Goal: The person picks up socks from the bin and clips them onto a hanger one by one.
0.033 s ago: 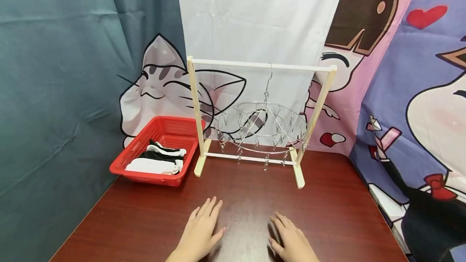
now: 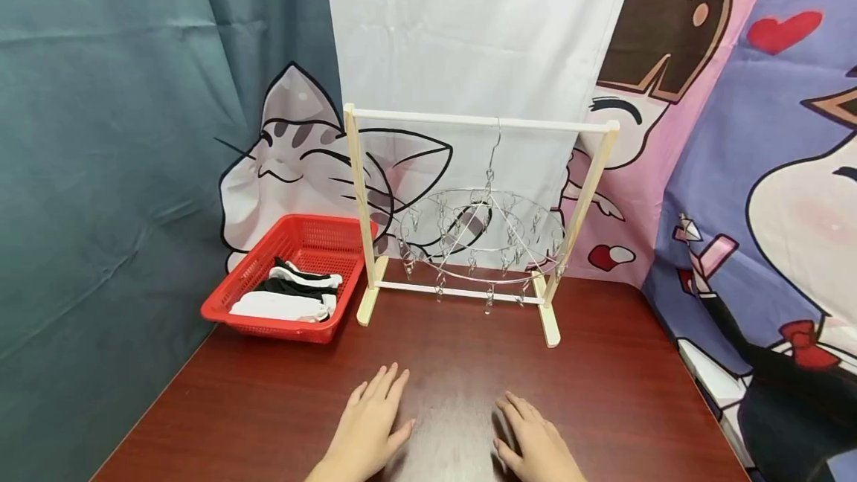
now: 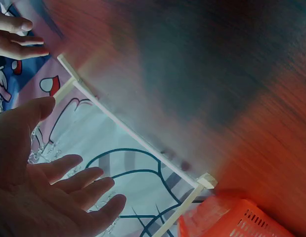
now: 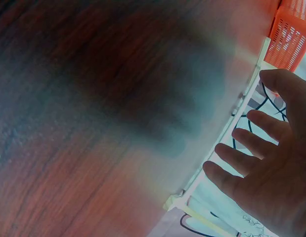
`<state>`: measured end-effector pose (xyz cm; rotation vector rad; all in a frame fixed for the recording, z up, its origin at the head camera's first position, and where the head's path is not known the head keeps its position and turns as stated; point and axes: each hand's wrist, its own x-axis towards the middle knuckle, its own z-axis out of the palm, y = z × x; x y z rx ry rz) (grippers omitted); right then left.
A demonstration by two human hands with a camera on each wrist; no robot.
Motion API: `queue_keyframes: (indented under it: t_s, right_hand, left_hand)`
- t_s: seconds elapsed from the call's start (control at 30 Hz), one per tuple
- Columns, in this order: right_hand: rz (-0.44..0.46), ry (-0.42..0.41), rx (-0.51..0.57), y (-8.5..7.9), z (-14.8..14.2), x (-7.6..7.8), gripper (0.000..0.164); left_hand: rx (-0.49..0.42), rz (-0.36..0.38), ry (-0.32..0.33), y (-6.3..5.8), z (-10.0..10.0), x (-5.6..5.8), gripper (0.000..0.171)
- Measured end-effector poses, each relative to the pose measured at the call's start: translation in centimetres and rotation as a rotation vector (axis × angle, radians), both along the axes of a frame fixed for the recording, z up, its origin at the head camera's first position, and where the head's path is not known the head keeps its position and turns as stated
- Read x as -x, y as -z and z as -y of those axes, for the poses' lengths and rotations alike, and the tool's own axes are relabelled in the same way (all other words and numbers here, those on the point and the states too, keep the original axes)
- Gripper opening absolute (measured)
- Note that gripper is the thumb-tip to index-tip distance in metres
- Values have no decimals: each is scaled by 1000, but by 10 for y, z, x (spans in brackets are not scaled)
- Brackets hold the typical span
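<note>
My left hand (image 2: 367, 422) is held near the front of the brown table, its fingers extended and thumb out to the side. Across from it, my right hand (image 2: 539, 443) has its fingers slightly bent, and neither hand holds anything. Beyond both hands stands a wooden rack (image 2: 428, 118). From its top bar hangs a round wire drying hanger (image 2: 490, 175) with several metal clips (image 2: 489, 296). Left of the rack, a red plastic basket (image 2: 281, 330) contains white socks (image 2: 277, 306) and black socks (image 2: 294, 287). Both wrist views show empty palms, the left (image 3: 59, 192) and the right (image 4: 276, 158).
The brown tabletop (image 2: 455, 363) spreads between the hands and the rack. A cartoon-printed cloth (image 2: 469, 36) hangs behind the rack, a teal curtain (image 2: 114, 169) on the left and a purple printed cloth (image 2: 723, 132) on the right. The basket touches or nearly touches the rack's left post.
</note>
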<state>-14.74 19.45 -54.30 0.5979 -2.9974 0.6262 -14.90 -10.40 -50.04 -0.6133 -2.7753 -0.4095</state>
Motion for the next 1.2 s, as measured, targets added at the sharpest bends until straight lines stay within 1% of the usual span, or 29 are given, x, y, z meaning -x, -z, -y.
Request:
queue_keyframes:
  t_s: [0.17,0.23,0.3,0.37,0.4,0.47,0.53,0.57,0.6,0.63,0.7,0.77,0.83,0.9,1.0,1.1,1.2]
  right_hand:
    - [-22,-12,-11,2,0,-1,53]
    - [-33,-9,-11,2,0,-1,50]
    - [-56,10,5,-1,2,-1,46]
    - [-111,36,48,-5,4,-1,41]
    - [-150,52,68,-8,6,0,39]
    - [-236,80,120,-13,8,4,36]
    - [-327,97,190,-20,10,12,35]
    - [-364,103,230,-24,12,17,36]
    - [-406,109,269,-27,13,22,37]
    - [-436,113,315,-31,14,28,37]
    - [-473,111,413,-40,19,39,37]
    - [-481,93,505,-49,28,48,34]
    - [-456,61,577,-57,39,55,30]
    - [-409,28,630,-64,51,60,30]
    - [-333,21,676,-73,66,67,36]
    - [-282,55,722,-81,77,75,43]
    - [-262,85,799,-87,82,83,43]
  left_hand:
    - [7,33,27,2,-1,1,64]
    - [3,25,46,2,-2,1,62]
    - [-13,-17,67,1,-3,4,59]
    - [-51,-91,91,-3,-3,13,55]
    - [-83,-142,103,-5,-3,21,51]
    - [-158,-257,118,-14,1,41,44]
    - [-253,-365,121,-28,5,66,37]
    - [-300,-414,118,-37,7,79,36]
    - [-345,-447,113,-45,9,92,37]
    - [-374,-471,103,-54,10,103,40]
    - [-396,-481,85,-70,12,125,48]
    - [-361,-456,83,-85,14,143,56]
    - [-299,-426,94,-94,15,154,56]
    - [-250,-411,120,-99,14,161,50]
    - [-224,-422,155,-99,10,161,36]
    - [-232,-434,173,-96,2,154,28]
    - [-245,-440,184,-93,-9,143,27]
